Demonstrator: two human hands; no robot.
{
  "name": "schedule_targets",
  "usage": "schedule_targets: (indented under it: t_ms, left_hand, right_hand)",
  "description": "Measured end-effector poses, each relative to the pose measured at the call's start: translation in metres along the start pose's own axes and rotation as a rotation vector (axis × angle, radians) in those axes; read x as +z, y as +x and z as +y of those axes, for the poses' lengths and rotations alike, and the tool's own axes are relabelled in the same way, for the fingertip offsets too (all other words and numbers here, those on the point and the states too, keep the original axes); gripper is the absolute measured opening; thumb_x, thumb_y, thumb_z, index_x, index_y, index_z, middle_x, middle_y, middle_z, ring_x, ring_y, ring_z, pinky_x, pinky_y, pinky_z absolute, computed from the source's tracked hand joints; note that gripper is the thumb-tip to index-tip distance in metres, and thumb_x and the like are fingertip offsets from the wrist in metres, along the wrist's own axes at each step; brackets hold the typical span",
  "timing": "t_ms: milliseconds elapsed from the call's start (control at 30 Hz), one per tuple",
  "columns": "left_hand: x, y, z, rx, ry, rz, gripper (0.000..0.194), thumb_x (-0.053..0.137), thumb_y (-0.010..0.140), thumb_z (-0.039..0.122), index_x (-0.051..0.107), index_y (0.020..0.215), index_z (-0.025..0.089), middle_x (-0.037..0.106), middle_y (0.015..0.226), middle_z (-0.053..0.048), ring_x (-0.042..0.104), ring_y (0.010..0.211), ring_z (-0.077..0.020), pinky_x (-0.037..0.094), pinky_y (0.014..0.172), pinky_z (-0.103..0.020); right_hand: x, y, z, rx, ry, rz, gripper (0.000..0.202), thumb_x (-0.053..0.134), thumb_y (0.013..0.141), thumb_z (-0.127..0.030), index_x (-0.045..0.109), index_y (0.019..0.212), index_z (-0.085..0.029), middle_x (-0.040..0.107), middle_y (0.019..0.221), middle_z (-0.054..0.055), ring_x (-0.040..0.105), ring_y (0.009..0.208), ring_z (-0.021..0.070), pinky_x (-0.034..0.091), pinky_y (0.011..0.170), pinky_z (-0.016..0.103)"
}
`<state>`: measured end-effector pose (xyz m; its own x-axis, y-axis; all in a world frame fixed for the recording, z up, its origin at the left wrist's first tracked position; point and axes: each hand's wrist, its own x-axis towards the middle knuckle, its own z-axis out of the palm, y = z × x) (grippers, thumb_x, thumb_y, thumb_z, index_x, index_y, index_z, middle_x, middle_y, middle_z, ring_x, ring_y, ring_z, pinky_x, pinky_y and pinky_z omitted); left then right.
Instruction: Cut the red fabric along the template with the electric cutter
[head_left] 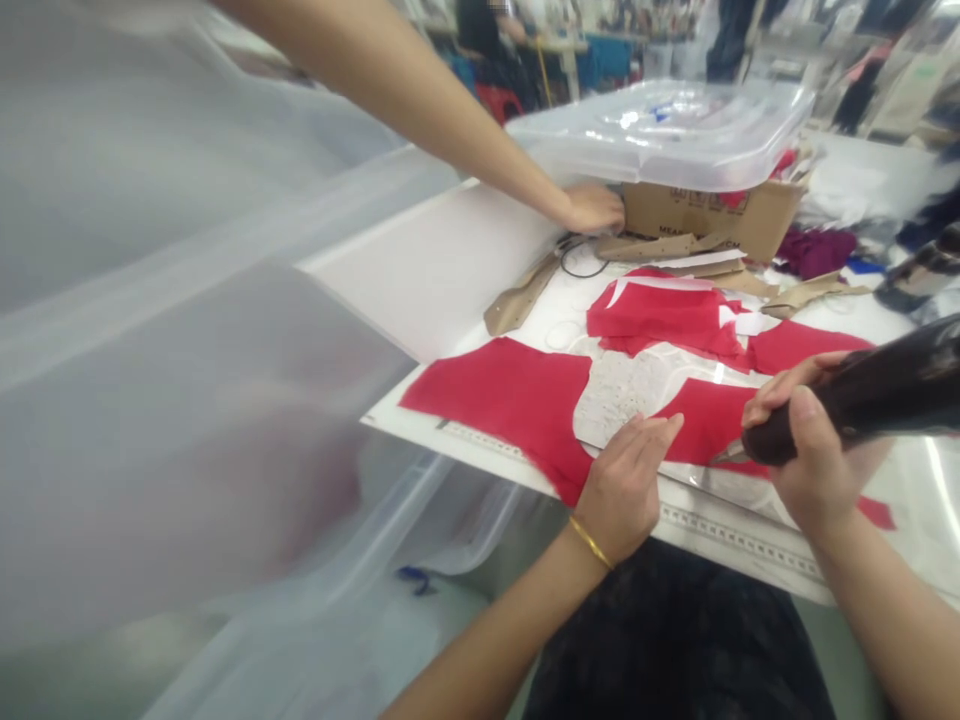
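Note:
My left hand (628, 482), with a yellow bangle at the wrist, rests at the front of the work between two red cloth pieces. Its fingers are pressed together over the edge of a pale, speckled template (611, 395); whatever they may pinch is hidden. One red cloth piece (517, 390) lies left of this hand, partly over the table edge. Another red piece (701, 410) is on the right. My right hand (814, 450) is wrapped round a thick black tool (892, 385), whose pointed metal tip (731, 455) is at the right piece.
Another person's arm (450, 110) reaches across from the upper left, hand by a cardboard box (705, 215) under a clear plastic lid (667, 135). More red cloth (660, 315) and brown strips (521, 295) lie behind. Blurred translucent bins (187, 420) stand left. A ruler strip (727, 530) lines the edge.

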<state>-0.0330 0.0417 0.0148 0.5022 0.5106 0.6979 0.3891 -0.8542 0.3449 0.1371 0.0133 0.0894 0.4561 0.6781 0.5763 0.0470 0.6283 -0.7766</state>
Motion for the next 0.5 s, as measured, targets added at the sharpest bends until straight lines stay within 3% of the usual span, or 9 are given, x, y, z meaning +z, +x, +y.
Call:
schedule_targets:
  t_ms: [133,233,500]
  left_hand:
    - [-0.002,0.002,0.005,0.002,-0.019,-0.038,0.066,0.037,0.09,-0.004,0.046,0.153,0.016,0.074,0.124,-0.011,0.069,0.122,-0.0225,0.054,0.113,-0.043]
    - [0.001,0.006,0.01,0.007,-0.065,-0.087,0.068,0.037,0.089,-0.003,0.044,0.154,0.015,0.073,0.128,-0.012,0.066,0.125,-0.0234,0.055,0.112,-0.043]
    - [0.026,0.019,0.021,0.057,-0.173,-0.253,0.074,0.039,0.08,-0.003,0.045,0.151,0.013,0.068,0.137,-0.014,0.06,0.135,-0.0264,0.053,0.115,-0.049]
  right_hand:
    - [0.002,-0.002,-0.001,-0.025,-0.06,0.0,0.016,0.07,0.093,-0.027,0.06,0.106,-0.027,0.064,0.069,-0.006,0.062,0.055,0.0136,0.055,0.051,0.029]
    - [-0.003,-0.001,-0.006,0.02,-0.018,0.022,0.024,0.073,0.091,-0.03,0.059,0.109,-0.027,0.064,0.071,-0.006,0.062,0.057,0.0137,0.056,0.053,0.029]
    - [-0.031,0.001,-0.016,0.097,-0.077,0.107,0.033,0.079,0.085,-0.035,0.055,0.108,-0.026,0.061,0.069,-0.006,0.061,0.056,0.0137,0.057,0.053,0.027]
